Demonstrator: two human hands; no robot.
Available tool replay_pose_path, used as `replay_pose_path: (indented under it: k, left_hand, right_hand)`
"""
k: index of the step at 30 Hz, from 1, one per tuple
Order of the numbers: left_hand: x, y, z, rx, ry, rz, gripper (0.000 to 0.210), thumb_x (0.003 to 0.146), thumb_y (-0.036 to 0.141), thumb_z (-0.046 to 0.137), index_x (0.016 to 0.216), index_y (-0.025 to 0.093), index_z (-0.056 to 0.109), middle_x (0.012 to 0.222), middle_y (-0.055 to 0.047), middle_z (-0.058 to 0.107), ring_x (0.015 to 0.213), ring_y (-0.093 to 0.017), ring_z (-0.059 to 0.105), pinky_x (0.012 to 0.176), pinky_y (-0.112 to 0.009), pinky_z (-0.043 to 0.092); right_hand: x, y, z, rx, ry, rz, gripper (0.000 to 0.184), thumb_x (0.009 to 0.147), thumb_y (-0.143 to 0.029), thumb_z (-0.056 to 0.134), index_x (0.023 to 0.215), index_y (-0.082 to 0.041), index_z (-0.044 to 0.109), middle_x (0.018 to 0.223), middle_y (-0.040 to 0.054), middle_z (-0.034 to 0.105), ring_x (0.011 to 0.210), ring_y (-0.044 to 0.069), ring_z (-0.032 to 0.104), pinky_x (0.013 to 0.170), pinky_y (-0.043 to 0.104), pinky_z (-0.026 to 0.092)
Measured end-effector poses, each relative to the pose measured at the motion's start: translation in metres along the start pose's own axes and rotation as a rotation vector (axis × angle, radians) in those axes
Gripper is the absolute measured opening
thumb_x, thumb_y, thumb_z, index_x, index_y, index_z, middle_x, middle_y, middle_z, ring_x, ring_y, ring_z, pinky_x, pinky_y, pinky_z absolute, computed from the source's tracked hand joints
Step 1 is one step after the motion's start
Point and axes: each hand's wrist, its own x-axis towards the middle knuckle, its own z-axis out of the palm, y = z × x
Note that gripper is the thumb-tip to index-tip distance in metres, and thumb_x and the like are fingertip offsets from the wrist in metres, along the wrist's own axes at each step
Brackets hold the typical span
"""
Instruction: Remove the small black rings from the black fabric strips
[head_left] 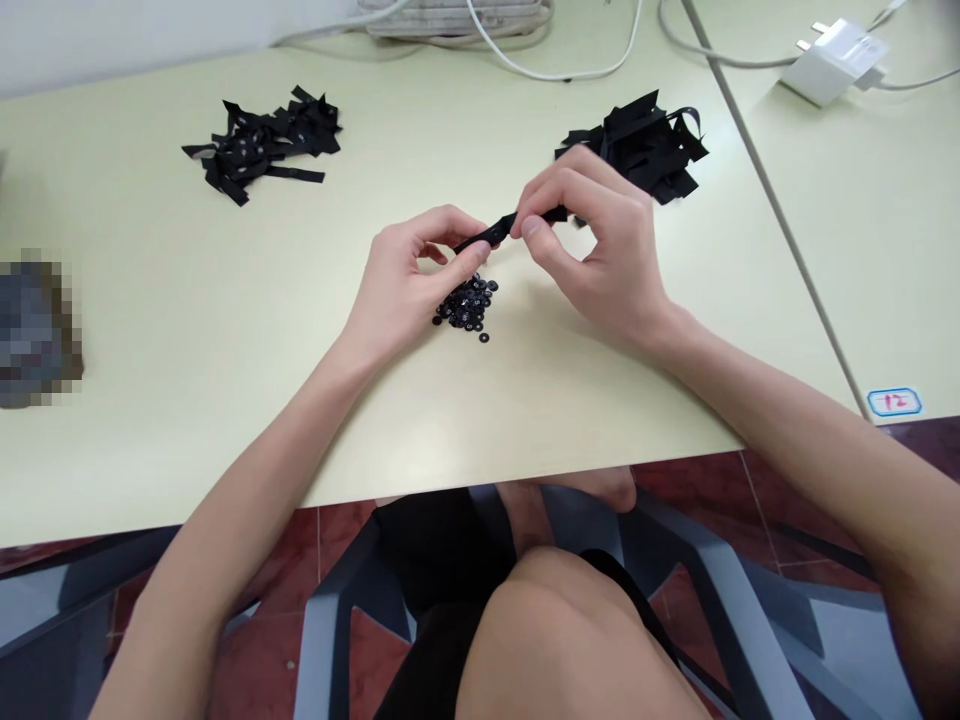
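A short black fabric strip point(498, 232) stretches between my two hands above the table. My left hand point(420, 270) pinches its left end between thumb and fingers. With thumb and index finger, my right hand point(592, 235) grips the strip farther right, and a dark end sticks out behind those fingers. Just below my left thumb lies a small heap of round black discs point(466, 302) with pale marks, partly hidden by the hand. One disc point(484, 338) sits apart at the near side of the heap.
Black strips lie in a left pile point(262, 140) and a right pile point(637, 140), the latter just behind my right hand. A white charger point(832, 62) and cables point(555, 75) are at the back. A numbered label point(894, 402) marks the right table. A pixelated object point(34, 330) stands far left.
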Motion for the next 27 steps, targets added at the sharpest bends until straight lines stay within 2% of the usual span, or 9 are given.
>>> replay_pose_path:
  k: [4,7,10,15,17,23,27]
  left_hand:
    - [-0.0003,0.0005,0.0006,0.04,0.018,0.018,0.016,0.108,0.04,0.079,0.102,0.025,0.08,0.105,-0.002,0.082,0.102,-0.023,0.076,0.094,-0.039,0.061]
    - [-0.0014,0.0008,0.0024,0.047,0.02,0.005,0.015,0.107,0.037,0.079,0.099,0.025,0.079,0.101,-0.003,0.081,0.1,-0.022,0.076,0.094,-0.039,0.061]
    - [-0.0024,0.0015,0.0047,0.019,0.017,-0.013,0.017,0.107,0.037,0.08,0.096,0.024,0.077,0.095,-0.003,0.079,0.096,-0.022,0.076,0.091,-0.037,0.061]
    - [-0.0027,0.0015,0.0059,0.002,0.001,-0.007,0.02,0.106,0.039,0.08,0.094,0.024,0.076,0.091,-0.003,0.078,0.092,-0.023,0.075,0.088,-0.038,0.062]
    - [-0.0028,0.0014,0.0057,0.001,-0.005,-0.003,0.02,0.106,0.038,0.079,0.094,0.023,0.076,0.09,-0.003,0.077,0.09,-0.022,0.075,0.087,-0.037,0.062]
    - [-0.0032,0.0032,0.006,-0.017,0.006,-0.012,0.016,0.107,0.032,0.078,0.095,0.023,0.075,0.091,-0.002,0.076,0.087,-0.02,0.075,0.087,-0.037,0.06]
    - [-0.0033,0.0043,0.0069,-0.017,0.005,-0.017,0.014,0.107,0.03,0.078,0.094,0.023,0.074,0.089,-0.002,0.076,0.088,-0.021,0.076,0.086,-0.037,0.061]
  right_hand:
    - [0.0015,0.0017,0.002,-0.141,-0.007,-0.061,0.017,0.113,-0.051,0.065,0.117,-0.036,0.073,0.137,0.01,0.068,0.136,0.038,0.061,0.115,0.064,0.059]
    - [0.0023,0.0003,0.0006,-0.225,0.01,-0.095,0.014,0.111,-0.05,0.067,0.117,-0.038,0.071,0.139,0.0106,0.067,0.138,0.041,0.058,0.117,0.065,0.056]
    - [0.0018,-0.0005,-0.0021,-0.253,0.008,-0.093,0.016,0.111,-0.051,0.067,0.113,-0.036,0.07,0.128,0.0114,0.069,0.13,0.04,0.063,0.115,0.063,0.057]
    - [-0.0028,0.0033,0.0002,-0.144,-0.139,-0.053,0.022,0.116,-0.05,0.059,0.108,-0.032,0.068,0.098,0.0075,0.069,0.104,0.032,0.07,0.106,0.055,0.059]
    - [-0.0037,0.004,0.0026,-0.137,-0.139,-0.055,0.022,0.115,-0.049,0.06,0.107,-0.031,0.067,0.098,0.0075,0.068,0.103,0.032,0.069,0.104,0.055,0.059]
    - [0.0009,0.0054,0.0037,-0.239,-0.036,-0.151,0.018,0.115,-0.047,0.059,0.106,-0.033,0.066,0.105,0.0105,0.067,0.113,0.034,0.064,0.108,0.055,0.056]
    - [0.0,0.0063,0.0023,-0.272,-0.022,-0.126,0.02,0.115,-0.046,0.058,0.104,-0.032,0.068,0.101,0.0094,0.065,0.11,0.034,0.065,0.106,0.056,0.057]
